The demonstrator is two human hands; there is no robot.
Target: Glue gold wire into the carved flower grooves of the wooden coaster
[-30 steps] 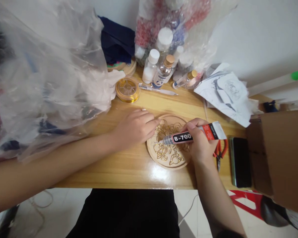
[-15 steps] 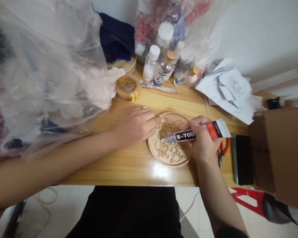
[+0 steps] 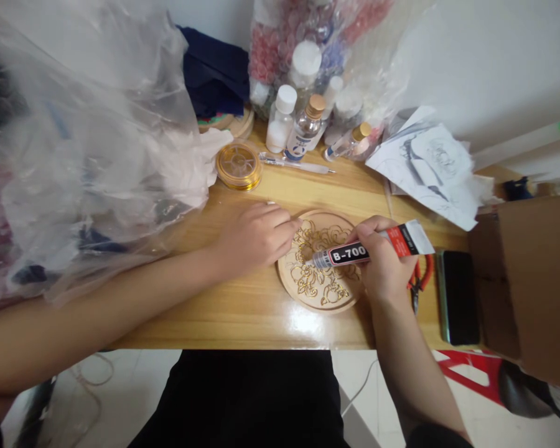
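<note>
My right hand (image 3: 386, 255) is wrapped round a glue tube (image 3: 348, 253) marked B-700 in black, red and silver. Its nozzle points left and down, at the left-middle of a round wooden board (image 3: 289, 287). I cannot tell whether the tip touches the surface. Gold wire outlines (image 3: 333, 294) of flowers and curls lie across the board, partly covered by the tube and hand. At the board's upper left rim rests my left hand (image 3: 266, 235), fingers curled together. Its fingertips reach over the edge, and whatever they may pinch is hidden.
Behind the board lie a spool of gold wire (image 3: 239, 165), a pen (image 3: 296, 164) and several bottles (image 3: 304, 127). Plastic bags (image 3: 98, 137) crowd the left. To the right are red-handled pliers (image 3: 417, 283), a phone (image 3: 457, 298), paper sheets (image 3: 429, 168) and a cardboard box (image 3: 536, 280).
The camera view has shifted slightly. The tube's nozzle has moved a touch to the right over the board, while my left hand stays at the rim.
</note>
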